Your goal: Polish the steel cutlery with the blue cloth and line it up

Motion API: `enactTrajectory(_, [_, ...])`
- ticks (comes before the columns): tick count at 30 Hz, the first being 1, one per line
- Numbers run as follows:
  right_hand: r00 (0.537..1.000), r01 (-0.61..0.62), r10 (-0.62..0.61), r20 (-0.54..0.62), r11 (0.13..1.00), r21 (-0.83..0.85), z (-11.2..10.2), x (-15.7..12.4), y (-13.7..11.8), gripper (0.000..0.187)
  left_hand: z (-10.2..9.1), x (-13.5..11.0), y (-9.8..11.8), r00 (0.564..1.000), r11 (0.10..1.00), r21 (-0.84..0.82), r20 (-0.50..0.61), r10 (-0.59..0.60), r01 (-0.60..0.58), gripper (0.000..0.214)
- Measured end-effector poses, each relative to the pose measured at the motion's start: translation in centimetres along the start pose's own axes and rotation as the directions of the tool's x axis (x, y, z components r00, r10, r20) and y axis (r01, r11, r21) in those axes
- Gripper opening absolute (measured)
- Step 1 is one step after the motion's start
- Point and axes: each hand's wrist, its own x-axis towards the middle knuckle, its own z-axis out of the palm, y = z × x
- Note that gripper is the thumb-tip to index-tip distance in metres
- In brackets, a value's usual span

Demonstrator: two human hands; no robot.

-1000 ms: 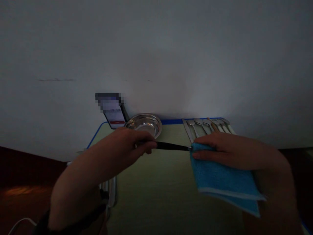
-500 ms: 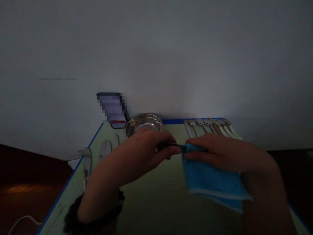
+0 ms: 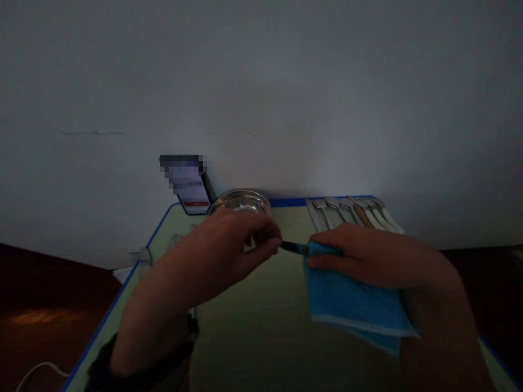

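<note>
My left hand (image 3: 241, 237) pinches one end of a slim, dark metal piece of cutlery (image 3: 293, 247) between thumb and fingers. Its exact kind is hidden, since only a short length shows between the two hands. The other end runs into a folded blue cloth (image 3: 355, 299). With thumb and fingers closed, my right hand (image 3: 359, 253) grips this cloth around the cutlery. The cloth's lower corner hangs down over the table. Behind my left hand stands a shiny metal bowl (image 3: 245, 197), partly covered by it.
Several spoons, forks and a knife (image 3: 314, 215) lie in a row at the table's back right. More cutlery (image 3: 145, 257) lies at the left, partly behind my left arm. A phone (image 3: 195, 195) leans on the wall behind the blue-edged table (image 3: 245, 337).
My left hand has slid left along the cutlery, away from the cloth, so more of the metal shows. My right hand and the cloth have barely moved.
</note>
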Motion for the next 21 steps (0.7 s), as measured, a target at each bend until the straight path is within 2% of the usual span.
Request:
enactTrajectory(7, [1.000, 0.026, -0.027, -0.006, 0.999, -0.046, 1.2, 0.9, -0.6, 0.047, 1.3, 1.0, 0.7, 0.992, 0.999, -0.022, 0.119, 0.031, -0.028, 0.014])
enactTrajectory(13, [0.991, 0.125, -0.125, -0.054, 0.992, -0.013, 1.4, 1.2, -0.4, 0.050, 1.0, 1.0, 0.5, 0.995, 0.994, -0.111, 0.092, 0.028, -0.018, 0.010])
enactTrajectory(17, [0.982, 0.167, -0.164, -0.089, 0.986, 0.028, 1.3, 1.4, -0.6, 0.047, 0.6, 0.9, 0.3, 0.998, 0.997, -0.052, 0.040, 0.057, -0.055, 0.011])
enactTrajectory(21, [0.983, 0.176, -0.173, -0.069, 0.983, 0.044, 1.1, 1.7, -0.5, 0.042, -0.1, 0.5, -0.1, 0.999, 0.998, -0.030, -0.005, 0.047, -0.047, 0.011])
